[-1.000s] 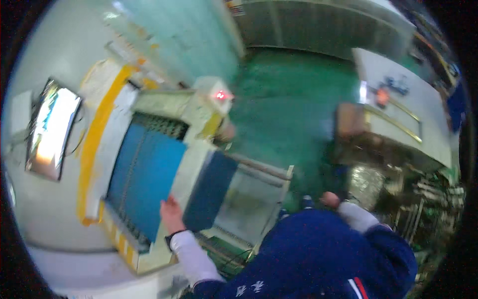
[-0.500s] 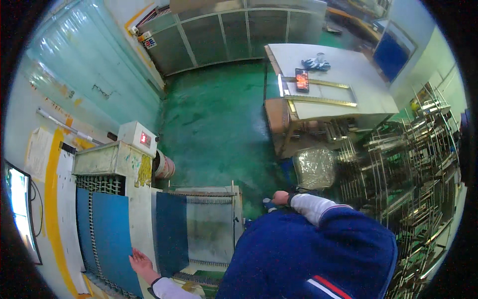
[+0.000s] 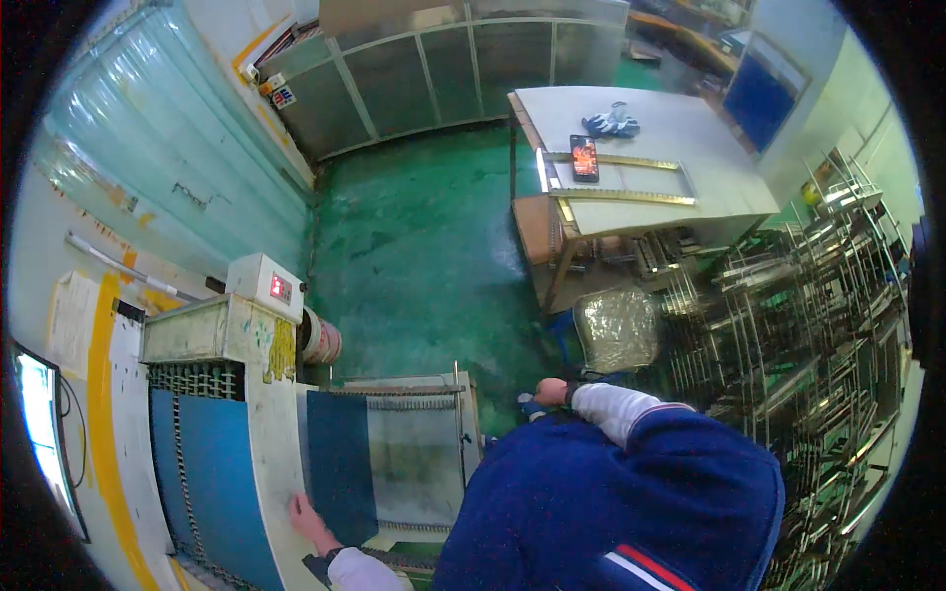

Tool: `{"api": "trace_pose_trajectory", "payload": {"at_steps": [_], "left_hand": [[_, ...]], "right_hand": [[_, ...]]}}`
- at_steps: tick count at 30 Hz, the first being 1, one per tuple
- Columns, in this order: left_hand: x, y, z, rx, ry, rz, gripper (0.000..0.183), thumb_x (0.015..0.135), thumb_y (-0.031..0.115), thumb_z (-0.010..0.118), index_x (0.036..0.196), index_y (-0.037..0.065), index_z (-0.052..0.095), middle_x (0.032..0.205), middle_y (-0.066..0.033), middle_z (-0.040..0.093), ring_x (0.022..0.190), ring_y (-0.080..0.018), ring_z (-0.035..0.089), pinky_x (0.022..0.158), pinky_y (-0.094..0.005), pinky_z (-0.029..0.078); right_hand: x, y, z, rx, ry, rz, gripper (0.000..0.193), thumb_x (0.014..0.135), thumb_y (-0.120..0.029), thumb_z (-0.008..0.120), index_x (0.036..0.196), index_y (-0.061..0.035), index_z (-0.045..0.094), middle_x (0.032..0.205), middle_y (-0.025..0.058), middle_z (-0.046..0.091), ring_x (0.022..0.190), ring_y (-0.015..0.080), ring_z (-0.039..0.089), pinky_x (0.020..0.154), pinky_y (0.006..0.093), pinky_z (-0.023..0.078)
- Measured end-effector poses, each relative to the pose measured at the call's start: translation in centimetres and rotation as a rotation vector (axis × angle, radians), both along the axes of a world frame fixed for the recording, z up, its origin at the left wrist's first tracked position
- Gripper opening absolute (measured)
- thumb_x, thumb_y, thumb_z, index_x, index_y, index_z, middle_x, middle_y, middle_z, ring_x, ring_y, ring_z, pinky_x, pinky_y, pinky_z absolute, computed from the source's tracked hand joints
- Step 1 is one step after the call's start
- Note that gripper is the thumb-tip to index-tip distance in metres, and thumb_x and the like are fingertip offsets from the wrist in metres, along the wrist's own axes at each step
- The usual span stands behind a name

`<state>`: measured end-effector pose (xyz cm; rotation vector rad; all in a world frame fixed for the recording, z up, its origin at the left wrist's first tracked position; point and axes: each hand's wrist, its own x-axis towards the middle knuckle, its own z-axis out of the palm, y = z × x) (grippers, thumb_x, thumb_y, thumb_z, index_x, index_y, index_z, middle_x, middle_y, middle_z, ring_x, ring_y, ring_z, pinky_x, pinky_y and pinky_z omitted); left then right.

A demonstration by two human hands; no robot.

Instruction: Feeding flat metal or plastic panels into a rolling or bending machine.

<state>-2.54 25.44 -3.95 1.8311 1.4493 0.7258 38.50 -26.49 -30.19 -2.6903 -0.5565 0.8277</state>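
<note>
My left hand (image 3: 310, 520) is over the pale ledge (image 3: 281, 443) between two blue sheets, its fingers loosely bent with nothing seen in them. Left of it, a bright blue sheet (image 3: 219, 473) lies in a machine beside a chain-like strip. To its right, a darker blue sheet (image 3: 338, 463) lies in a rack (image 3: 414, 453) with toothed rails. My right hand (image 3: 552, 392) is close to my body, above a shoe, its fingers curled in. Whatever it may hold is hidden.
A control box (image 3: 266, 284) with a red display sits on the machine, near a bucket (image 3: 320, 338). The white table (image 3: 729, 187) carries a phone (image 3: 584, 158), gloves (image 3: 611, 123) and a metal frame (image 3: 631, 197). A wrapped stool (image 3: 618, 330) and stacked metal racks (image 3: 808, 364) stand right.
My left hand has moved right, from the edge of the bright blue sheet to the pale ledge, and its fingers are drawn in more. My right hand stays by my body. The view has shifted slightly.
</note>
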Motion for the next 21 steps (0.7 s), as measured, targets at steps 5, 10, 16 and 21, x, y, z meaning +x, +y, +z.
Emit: {"api": "trace_pose_trajectory", "payload": {"at_steps": [5, 10, 16, 21], "left_hand": [[1.6, -2.6, 0.1, 0.020, 0.376, -0.154, 0.041, 0.069, 0.023, 0.063, 0.101, -0.002, 0.054, 0.094, -0.0170, 0.056, 0.088, -0.0269, 0.053, 0.077, -0.0348, 0.041], [1.4, -2.6, -0.8, 0.176, 0.430, -0.150, 0.036, 0.067, 0.016, 0.064, 0.097, -0.001, 0.054, 0.095, -0.0168, 0.056, 0.086, -0.0288, 0.053, 0.076, -0.0355, 0.042], [3.4, -3.1, 1.7, 0.197, 0.574, -0.322, 0.026, 0.064, 0.012, 0.065, 0.081, -0.005, 0.056, 0.078, -0.0198, 0.057, 0.071, -0.0325, 0.055, 0.068, -0.0377, 0.043], [4.6, -2.9, 1.4, 0.198, 0.808, -0.346, 0.025, 0.064, 0.016, 0.065, 0.077, -0.004, 0.057, 0.077, -0.0220, 0.057, 0.074, -0.0373, 0.054, 0.067, -0.0405, 0.042]], "right_hand": [[0.1, 0.1, 8.3, 0.145, 0.271, 0.203, 0.024, 0.061, -0.027, 0.055, 0.059, -0.0034, 0.059, 0.057, 0.0172, 0.054, 0.054, 0.0314, 0.054, 0.049, 0.0395, 0.040], [-0.5, 0.4, 12.1, 0.060, 0.310, 0.182, 0.034, 0.068, -0.031, 0.048, 0.071, 0.0006, 0.060, 0.066, 0.0203, 0.057, 0.063, 0.0348, 0.056, 0.060, 0.0422, 0.043], [-0.7, -0.1, 12.1, 0.038, 0.292, 0.151, 0.034, 0.069, -0.032, 0.050, 0.071, 0.0001, 0.061, 0.067, 0.0192, 0.058, 0.064, 0.0331, 0.057, 0.061, 0.0410, 0.044], [-0.9, 0.0, 14.5, 0.067, 0.337, 0.110, 0.037, 0.069, -0.037, 0.052, 0.072, -0.0013, 0.062, 0.070, 0.0176, 0.059, 0.067, 0.0314, 0.058, 0.061, 0.0395, 0.044]]}}
